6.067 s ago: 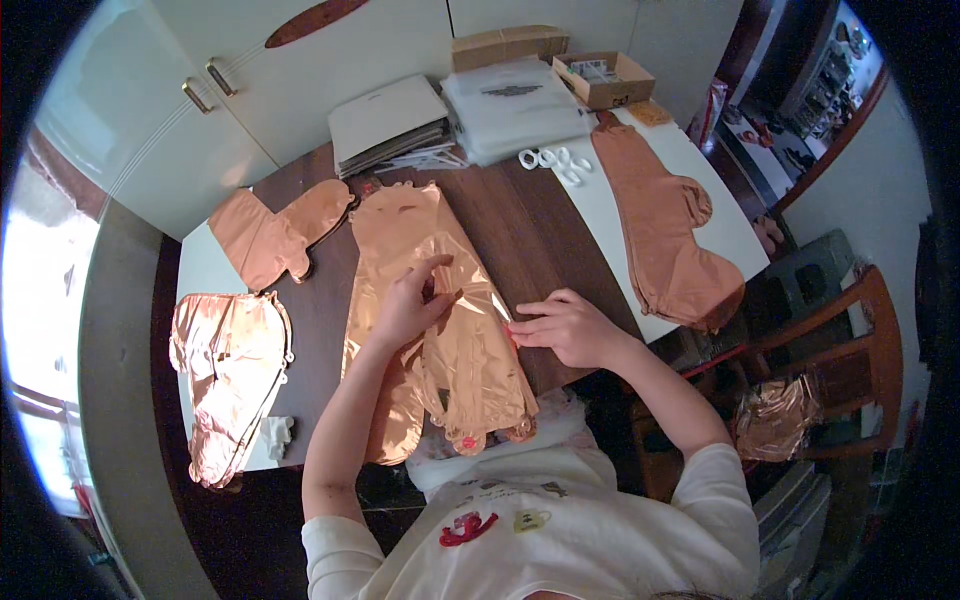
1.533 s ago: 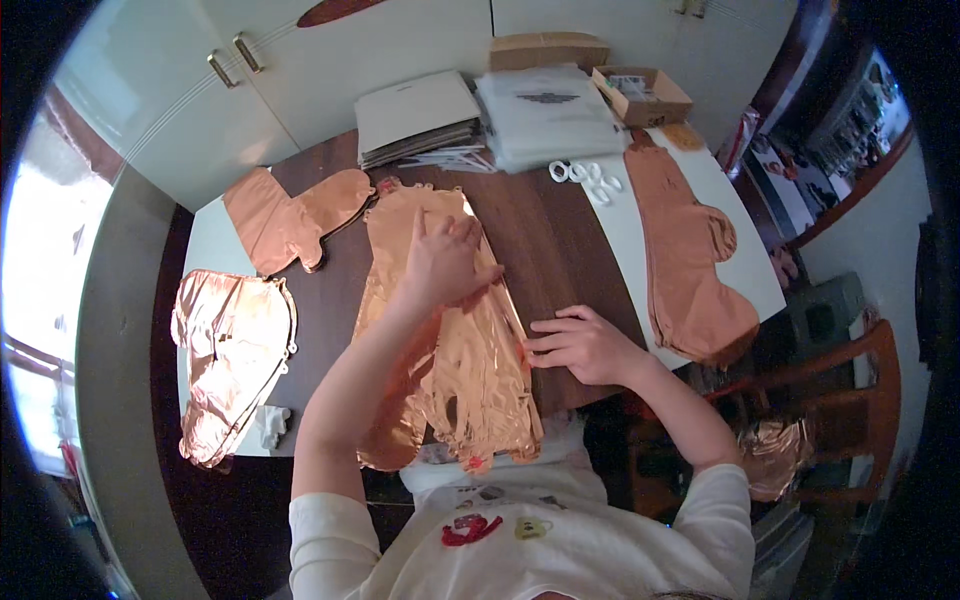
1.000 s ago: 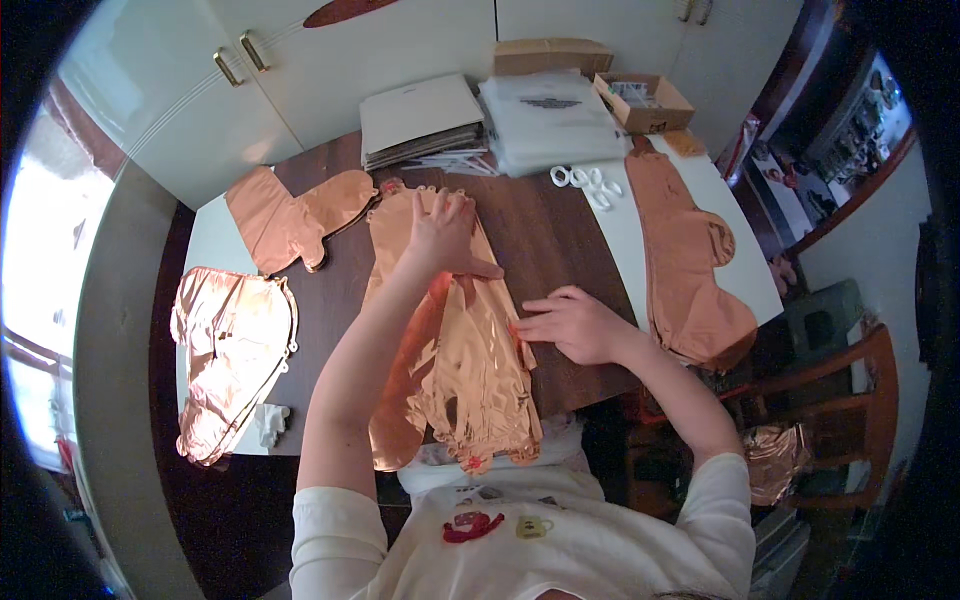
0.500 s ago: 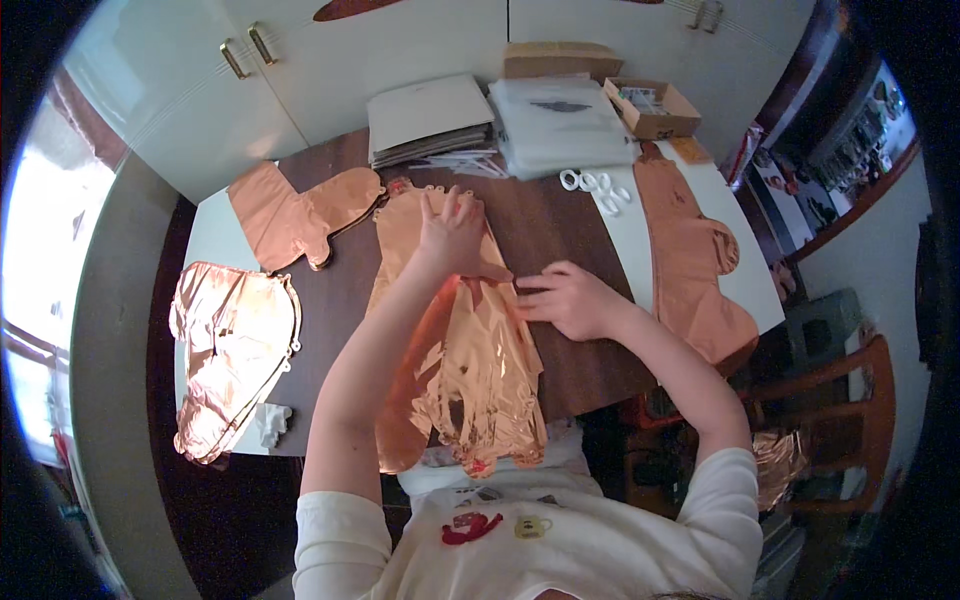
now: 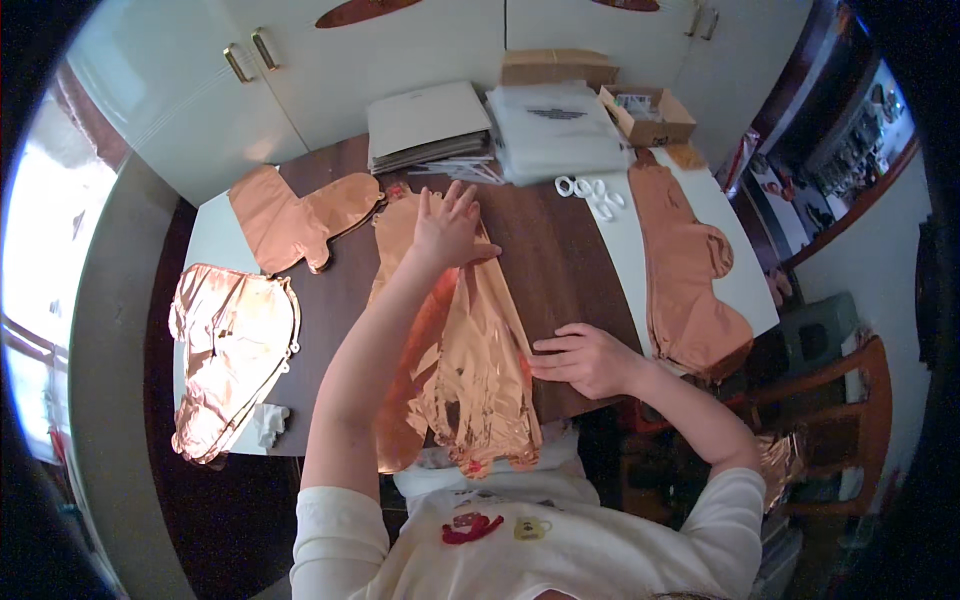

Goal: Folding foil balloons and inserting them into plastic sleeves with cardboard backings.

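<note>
In front of me a rose-gold foil balloon (image 5: 482, 350), flat and folded over, hangs past the table's near edge. Its lower part is crinkled and shiny. My left hand (image 5: 450, 232) lies spread on the upper part of the foil, thumb out to the right. At the foil's right edge is my right hand (image 5: 585, 362), its fingers stretched toward the balloon and the fingertips touching that edge; nothing shows gripped in it. Underneath, more copper-coloured foil shows along the left side.
Other flat foil balloons lie at far left (image 5: 300, 215), near left (image 5: 235, 335) and right (image 5: 690, 275). White rings (image 5: 583, 188), a cardboard stack (image 5: 430, 125), clear plastic bags (image 5: 555, 130) and a small open box (image 5: 648, 118) sit toward the back. A wooden chair (image 5: 870, 400) stands at right.
My right hand has slid down the balloon's right edge, toward me. The left hand stays pressed near the top, and the fold under it lies flatter.
</note>
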`<action>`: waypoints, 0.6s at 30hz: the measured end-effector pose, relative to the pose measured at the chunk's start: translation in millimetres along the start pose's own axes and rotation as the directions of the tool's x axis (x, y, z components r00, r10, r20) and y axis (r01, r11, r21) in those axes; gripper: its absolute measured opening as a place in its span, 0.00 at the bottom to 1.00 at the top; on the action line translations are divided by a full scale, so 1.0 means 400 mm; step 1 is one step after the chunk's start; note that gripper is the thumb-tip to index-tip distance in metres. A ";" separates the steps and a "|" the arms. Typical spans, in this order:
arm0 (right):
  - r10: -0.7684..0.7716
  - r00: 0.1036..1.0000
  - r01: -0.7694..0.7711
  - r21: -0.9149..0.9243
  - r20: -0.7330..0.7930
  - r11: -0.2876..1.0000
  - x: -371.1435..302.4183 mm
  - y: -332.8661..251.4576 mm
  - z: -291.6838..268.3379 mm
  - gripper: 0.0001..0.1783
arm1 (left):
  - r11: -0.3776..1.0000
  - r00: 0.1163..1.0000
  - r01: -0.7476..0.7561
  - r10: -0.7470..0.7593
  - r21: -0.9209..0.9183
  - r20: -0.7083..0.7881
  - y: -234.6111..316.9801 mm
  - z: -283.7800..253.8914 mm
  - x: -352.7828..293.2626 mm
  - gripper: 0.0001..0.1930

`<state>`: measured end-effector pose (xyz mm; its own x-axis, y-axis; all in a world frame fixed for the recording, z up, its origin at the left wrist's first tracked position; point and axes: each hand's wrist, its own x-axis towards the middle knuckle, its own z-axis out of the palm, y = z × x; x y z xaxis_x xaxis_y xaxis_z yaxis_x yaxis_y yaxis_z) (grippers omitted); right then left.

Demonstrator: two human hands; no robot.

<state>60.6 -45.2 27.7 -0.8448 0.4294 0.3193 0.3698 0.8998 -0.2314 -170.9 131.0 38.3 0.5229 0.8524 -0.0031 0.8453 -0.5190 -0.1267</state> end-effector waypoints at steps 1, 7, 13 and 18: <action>0.012 1.000 -0.012 0.010 -0.011 1.000 0.001 -0.002 0.003 0.21 | 1.000 1.000 0.005 -0.004 0.005 -0.006 -0.005 0.005 0.001 0.46; 0.066 0.997 -0.058 0.157 -0.043 0.986 -0.018 -0.009 0.027 0.22 | 0.981 0.982 0.070 -0.099 -0.179 -0.163 -0.038 0.029 -0.089 0.34; 0.291 0.948 -0.253 0.247 -0.131 0.935 0.059 0.027 0.002 0.22 | 0.939 0.990 0.137 -0.143 -0.314 0.006 -0.116 -0.016 -0.347 0.34; 0.472 0.871 -0.468 0.066 -0.134 0.881 0.153 0.182 0.064 0.29 | 0.931 0.988 0.132 -0.098 -0.342 0.116 -0.125 -0.023 -0.461 0.39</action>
<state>26.1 44.5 7.0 -0.5097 0.8094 0.2916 0.6956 0.5872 -0.4139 -308.6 -0.8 54.2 0.4213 0.9008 -0.1054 0.8932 -0.3919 0.2206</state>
